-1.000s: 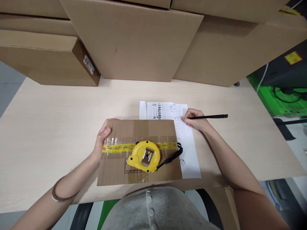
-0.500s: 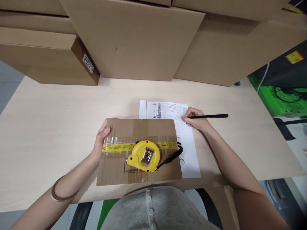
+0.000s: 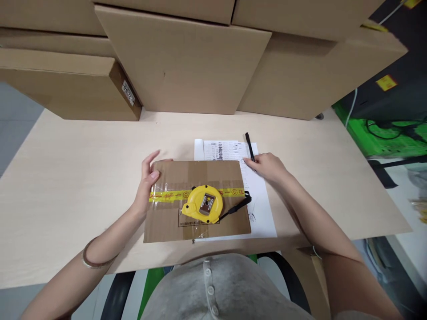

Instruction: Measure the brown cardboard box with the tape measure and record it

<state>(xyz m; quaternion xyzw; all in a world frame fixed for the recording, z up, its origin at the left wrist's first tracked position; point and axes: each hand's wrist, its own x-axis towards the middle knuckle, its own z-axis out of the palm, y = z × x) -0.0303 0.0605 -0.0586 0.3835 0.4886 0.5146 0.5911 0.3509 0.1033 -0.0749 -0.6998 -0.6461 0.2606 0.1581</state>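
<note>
My left hand [image 3: 146, 186] grips the upper left corner of a small cardboard box [image 3: 216, 173], thumb on its top face and one finger raised. Yellow printed tape runs across this box. On it lies a yellow tape measure [image 3: 197, 201] with a metal belt clip and a black wrist strap [image 3: 238, 205]. Partly under the box are white paper sheets [image 3: 262, 209] with handwriting and a small drawn face. My right hand [image 3: 269, 166] rests on the sheets' right side, closed on a black pen [image 3: 248, 143] that points up and away from me.
Large cardboard boxes [image 3: 193, 66] line the table's far side, with a flatter labelled carton [image 3: 80, 95] at the left. A green surface with black cables [image 3: 393, 131] lies beyond the table [image 3: 60, 186] on the right. The table's front edge is close to my body.
The pen has swung in my right hand from pointing right to pointing away from me. A finger of my left hand has lifted off the box. The view has shifted slightly.
</note>
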